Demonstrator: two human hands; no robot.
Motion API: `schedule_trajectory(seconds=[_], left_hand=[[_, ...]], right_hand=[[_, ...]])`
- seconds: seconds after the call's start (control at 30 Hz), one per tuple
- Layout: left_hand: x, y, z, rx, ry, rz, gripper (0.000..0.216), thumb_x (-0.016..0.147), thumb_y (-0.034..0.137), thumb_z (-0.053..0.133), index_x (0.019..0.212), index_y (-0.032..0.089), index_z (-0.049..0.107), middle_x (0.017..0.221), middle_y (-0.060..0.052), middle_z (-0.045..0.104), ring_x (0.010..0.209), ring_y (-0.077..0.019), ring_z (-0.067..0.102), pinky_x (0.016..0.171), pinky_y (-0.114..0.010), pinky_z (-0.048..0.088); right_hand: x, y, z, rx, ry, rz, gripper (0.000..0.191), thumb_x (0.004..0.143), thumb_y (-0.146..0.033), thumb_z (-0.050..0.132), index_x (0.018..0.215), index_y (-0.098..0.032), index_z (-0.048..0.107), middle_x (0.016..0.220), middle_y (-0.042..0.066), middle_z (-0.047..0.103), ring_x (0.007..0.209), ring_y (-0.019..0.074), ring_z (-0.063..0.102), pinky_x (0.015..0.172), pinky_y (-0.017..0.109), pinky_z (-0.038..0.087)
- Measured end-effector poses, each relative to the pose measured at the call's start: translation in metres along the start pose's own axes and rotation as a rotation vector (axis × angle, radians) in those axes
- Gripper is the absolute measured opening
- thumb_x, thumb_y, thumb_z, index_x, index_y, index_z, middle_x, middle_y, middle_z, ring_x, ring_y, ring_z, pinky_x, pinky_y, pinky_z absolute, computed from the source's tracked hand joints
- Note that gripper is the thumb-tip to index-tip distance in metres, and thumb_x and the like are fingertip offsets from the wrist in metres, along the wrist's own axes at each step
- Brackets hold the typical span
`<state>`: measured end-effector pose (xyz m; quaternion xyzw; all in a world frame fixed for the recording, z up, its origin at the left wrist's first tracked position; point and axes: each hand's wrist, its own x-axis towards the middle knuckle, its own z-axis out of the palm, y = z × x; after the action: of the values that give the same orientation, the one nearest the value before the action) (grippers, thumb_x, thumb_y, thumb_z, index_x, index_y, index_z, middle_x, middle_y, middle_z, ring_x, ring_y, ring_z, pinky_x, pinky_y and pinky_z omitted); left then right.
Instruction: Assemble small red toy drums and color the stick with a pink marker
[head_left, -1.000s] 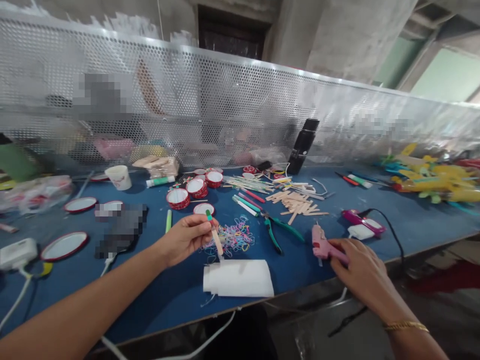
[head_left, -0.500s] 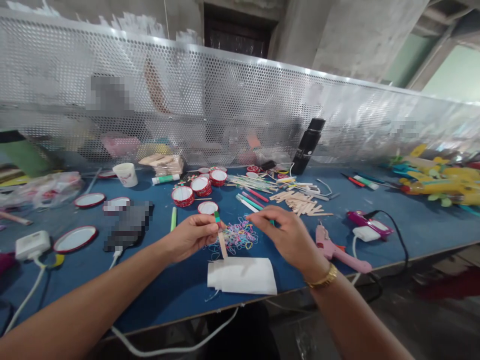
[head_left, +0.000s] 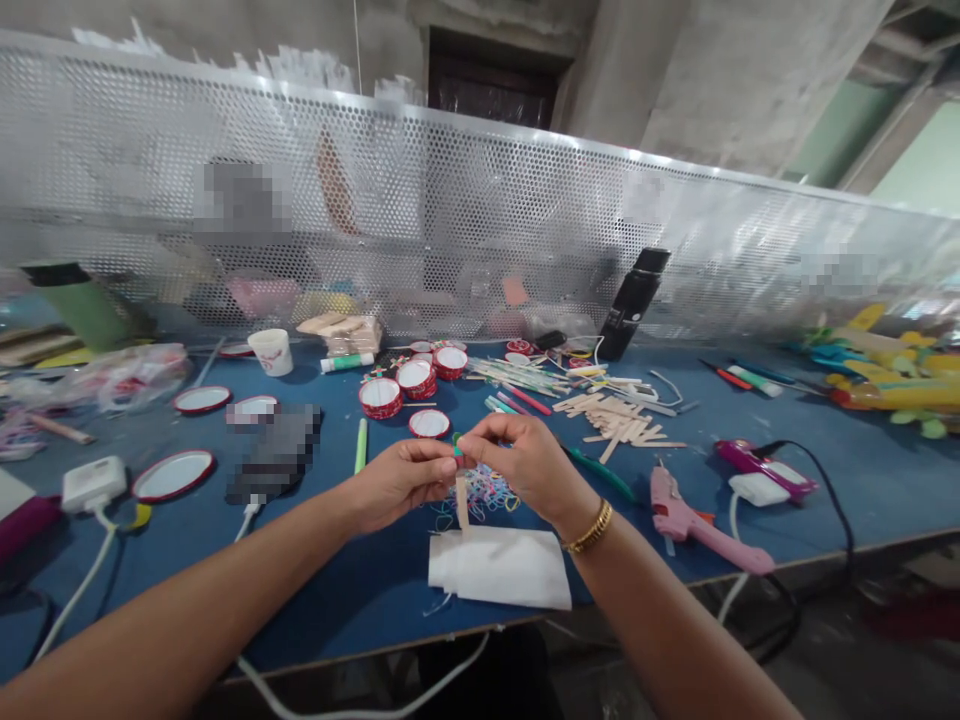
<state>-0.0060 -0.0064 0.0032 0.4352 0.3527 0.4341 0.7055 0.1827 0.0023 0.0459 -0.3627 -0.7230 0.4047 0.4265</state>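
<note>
Between my two hands is a wooden craft stick [head_left: 462, 502], its top end coloured green. My left hand [head_left: 409, 480] pinches the stick near that green end. Against the same end, the fingers of my right hand [head_left: 517, 460] are pressed together; a small green loop, which looks like a rubber band, shows at their tips. Just behind and below lies a tangled pile of coloured rubber bands [head_left: 491, 490], partly hidden by my hands. Under the stick's lower end is a folded white cloth or paper [head_left: 501, 570].
Red-rimmed white lids [head_left: 379, 395] are stacked behind my hands. Loose craft sticks [head_left: 626, 420] lie to the right, near a pink glue gun [head_left: 694, 525]. A black bottle [head_left: 634, 305] leans against the perforated metal screen [head_left: 495, 230]. A phone [head_left: 277, 455] with a cable lies left.
My right hand has moved left from above the rubber bands to the stick's green end, and its fingers meet my left hand's. The view has shifted slightly.
</note>
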Motion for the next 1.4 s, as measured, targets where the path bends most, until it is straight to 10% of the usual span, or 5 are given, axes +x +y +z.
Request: schedule_trajectory(seconds=[0.17,0.53,0.93,1.17,1.4], left_hand=[[0.006,0.013,-0.002,0.196,0.225,0.222,0.033,0.069,0.023,0.082,0.101,0.021,0.075,0.077,0.001,0.062,0.064,-0.0066,0.05,0.057,-0.017,0.041],[0.018,0.047,-0.034,0.926,0.597,0.383,0.026,0.065,0.036,0.079,0.084,0.018,0.076,0.068,0.0,0.069,0.061,-0.0146,0.054,0.056,-0.026,0.034],[0.02,0.05,-0.018,1.774,0.668,0.146,0.033,0.088,0.049,0.053,0.105,0.024,0.066,0.094,-0.007,0.074,0.087,-0.0258,0.067,0.067,-0.029,0.041],[0.044,0.032,0.0,1.902,0.691,0.095,0.058,0.078,0.065,0.057,0.109,0.016,0.065,0.103,-0.019,0.072,0.101,-0.0352,0.064,0.081,-0.038,0.044],[0.058,0.028,-0.002,1.813,0.669,0.087,0.05,0.074,0.047,0.067,0.108,0.01,0.064,0.11,-0.024,0.066,0.105,-0.0382,0.063,0.086,-0.041,0.046]], right_hand=[[0.018,-0.002,-0.016,0.162,0.144,0.022,0.023,0.075,-0.038,0.068,0.063,-0.019,0.064,0.059,-0.004,0.054,0.058,0.0092,0.044,0.058,0.026,0.036],[0.066,0.018,-0.049,0.348,0.419,-0.027,0.024,0.069,-0.036,0.068,0.06,-0.019,0.054,0.058,-0.006,0.044,0.057,0.0087,0.037,0.057,0.026,0.031],[0.078,0.055,-0.042,0.43,0.514,0.13,0.024,0.066,-0.037,0.065,0.061,-0.021,0.049,0.058,-0.006,0.052,0.061,0.0109,0.048,0.057,0.024,0.036],[0.075,0.058,-0.038,0.397,0.535,0.114,0.019,0.068,-0.033,0.063,0.061,-0.021,0.05,0.06,-0.006,0.051,0.059,0.0095,0.045,0.055,0.023,0.034],[0.075,0.062,-0.032,0.392,0.507,0.103,0.018,0.067,-0.033,0.065,0.061,-0.02,0.054,0.057,-0.007,0.048,0.057,0.0086,0.041,0.053,0.022,0.032]])
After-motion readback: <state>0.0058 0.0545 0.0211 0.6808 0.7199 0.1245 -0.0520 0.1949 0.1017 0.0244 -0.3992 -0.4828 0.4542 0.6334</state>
